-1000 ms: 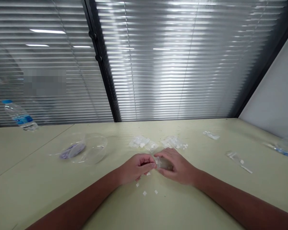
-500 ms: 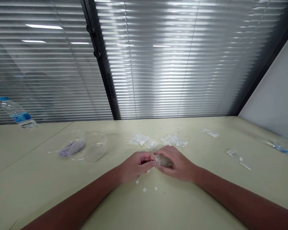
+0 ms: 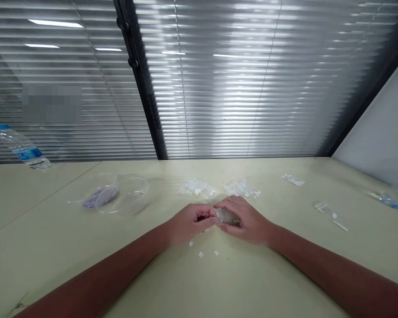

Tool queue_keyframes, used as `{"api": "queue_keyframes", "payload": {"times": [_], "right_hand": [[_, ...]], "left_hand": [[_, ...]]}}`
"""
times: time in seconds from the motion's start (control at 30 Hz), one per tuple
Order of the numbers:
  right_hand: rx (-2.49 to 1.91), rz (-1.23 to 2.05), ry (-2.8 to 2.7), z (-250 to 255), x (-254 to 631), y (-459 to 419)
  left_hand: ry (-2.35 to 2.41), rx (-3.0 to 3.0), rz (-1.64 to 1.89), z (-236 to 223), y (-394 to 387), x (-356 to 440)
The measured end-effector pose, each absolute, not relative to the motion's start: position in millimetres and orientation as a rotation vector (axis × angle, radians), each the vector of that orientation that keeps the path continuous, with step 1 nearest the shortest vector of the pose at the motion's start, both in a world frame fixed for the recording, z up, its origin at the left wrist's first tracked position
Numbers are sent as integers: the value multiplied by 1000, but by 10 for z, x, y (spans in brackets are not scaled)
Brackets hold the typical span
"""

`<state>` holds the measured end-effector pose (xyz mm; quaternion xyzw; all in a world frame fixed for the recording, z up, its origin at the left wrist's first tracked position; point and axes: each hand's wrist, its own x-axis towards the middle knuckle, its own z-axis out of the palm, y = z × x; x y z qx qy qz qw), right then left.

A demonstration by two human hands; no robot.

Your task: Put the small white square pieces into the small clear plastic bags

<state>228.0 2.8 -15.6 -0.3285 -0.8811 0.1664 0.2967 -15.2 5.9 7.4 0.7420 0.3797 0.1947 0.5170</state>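
Note:
My left hand (image 3: pixel 192 219) and my right hand (image 3: pixel 243 220) meet over the table, and the fingers of both close on a small clear plastic object (image 3: pixel 226 217). It looks like a rolled film or small tube, and my fingers hide its ends. Several small white squares (image 3: pixel 200 254) lie on the tabletop just below my left hand. Two clear plastic bags of white pieces (image 3: pixel 196 187) lie beyond my hands, the second (image 3: pixel 240 189) just beyond my right hand.
A clear plastic bowl (image 3: pixel 132 196) lies on its side at left, by a purple-filled bag (image 3: pixel 101 198). Small clear packets (image 3: pixel 324 209) lie at right. Water bottles (image 3: pixel 21 147) stand at the far left and right. Window blinds rise behind the pale table.
The whole scene sits slightly higher in the view than before. Both hands still hold the clear object together, with only small shifts of the fingers.

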Motion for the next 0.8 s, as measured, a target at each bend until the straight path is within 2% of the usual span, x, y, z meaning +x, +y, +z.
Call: {"api": "queue_keyframes", "payload": {"times": [0.8], "right_hand": [[-884, 422, -2362, -153, 2285, 27]], "left_hand": [[955, 1878, 470, 37, 60, -149]]}}
